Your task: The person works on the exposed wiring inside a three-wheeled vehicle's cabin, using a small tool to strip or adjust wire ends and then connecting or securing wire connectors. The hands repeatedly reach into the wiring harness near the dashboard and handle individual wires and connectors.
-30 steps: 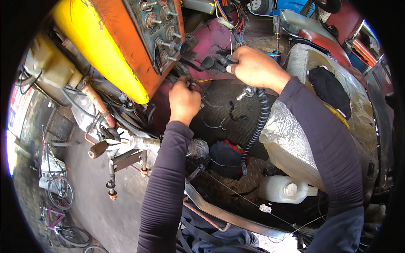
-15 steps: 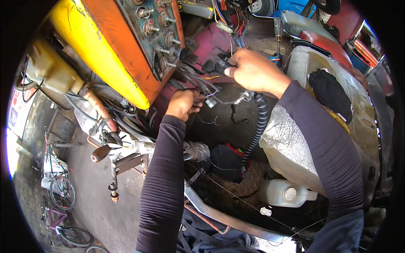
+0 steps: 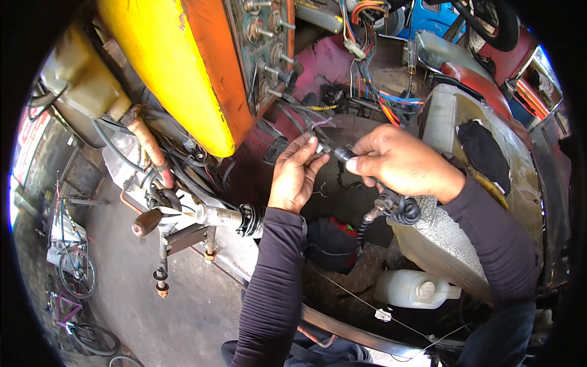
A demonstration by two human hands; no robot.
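Note:
My left hand (image 3: 295, 176) pinches a small white wire connector (image 3: 319, 147) between thumb and fingers, with thin grey and purple wires running from it up toward the panel. Close beside it, my right hand (image 3: 411, 160) is wrapped round a black cylindrical tester (image 3: 344, 154), its narrow end turned toward the connector. Whether the tip touches the connector, I cannot tell. Below my right hand hang a black coiled cord (image 3: 403, 210) and a metal clip (image 3: 372, 214). Behind the hands, loose grey wires (image 3: 293, 117) come out under an orange and yellow dashboard (image 3: 211, 67) with metal toggle switches (image 3: 260, 30).
Multicoloured loose wires (image 3: 370, 67) hang beyond my hands. A worn seat (image 3: 428, 229) with a black cloth (image 3: 483, 153) stands at right, a whitish jug (image 3: 406, 289) below it. At left are a lever with a brown grip (image 3: 147, 223) and bicycles (image 3: 77, 272).
My right hand has come down and nearer the left, bringing the tester to the connector. The coiled cord now bunches under it. My left hand has turned palm up, and the view has shifted.

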